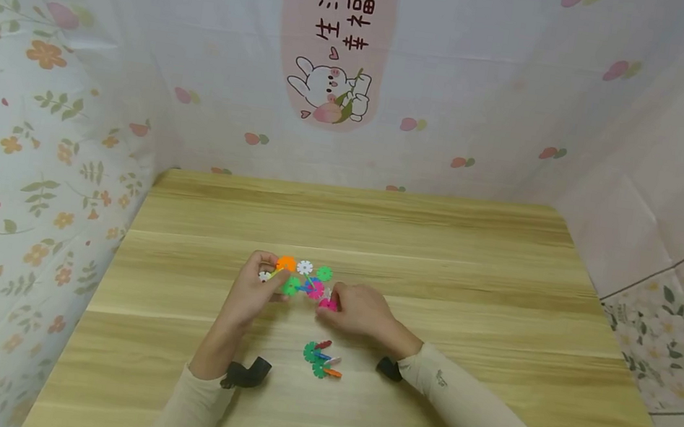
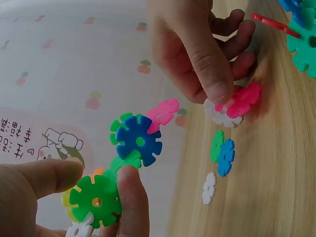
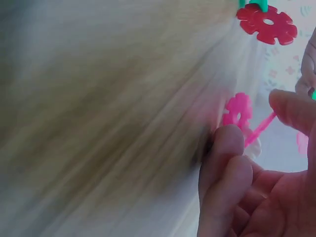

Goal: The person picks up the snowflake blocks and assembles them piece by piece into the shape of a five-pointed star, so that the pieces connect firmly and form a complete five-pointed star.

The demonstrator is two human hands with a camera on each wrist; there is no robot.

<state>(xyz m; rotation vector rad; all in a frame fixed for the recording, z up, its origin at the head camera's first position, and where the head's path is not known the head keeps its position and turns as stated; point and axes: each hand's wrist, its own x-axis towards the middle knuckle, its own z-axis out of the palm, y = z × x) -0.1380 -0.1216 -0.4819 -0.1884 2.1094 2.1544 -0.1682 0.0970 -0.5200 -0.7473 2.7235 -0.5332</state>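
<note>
My left hand (image 1: 248, 295) pinches a joined chain of notched plastic flower discs (image 2: 94, 200) between thumb and fingers. Green, yellow, orange and white discs cluster at the grip. From there a blue disc (image 2: 139, 140) and a pink end disc (image 2: 165, 112) stick out above the table. Close by on the right, my right hand (image 1: 361, 311) is low over the tabletop. Its thumb and finger pinch a pink disc (image 3: 260, 128), seen edge-on in the right wrist view. Another pink disc (image 3: 238, 111) and a white disc (image 2: 224, 117) are right beside it, partly hidden by the fingers.
Loose green (image 2: 217, 146), blue (image 2: 226, 158) and white (image 2: 209, 187) discs lie on the wooden table (image 1: 473, 261). Nearer the front, between the forearms, sits a second joined piece (image 1: 312, 352) with green, red, blue, pink and orange discs. Patterned cloth (image 1: 223, 80) hangs around the table.
</note>
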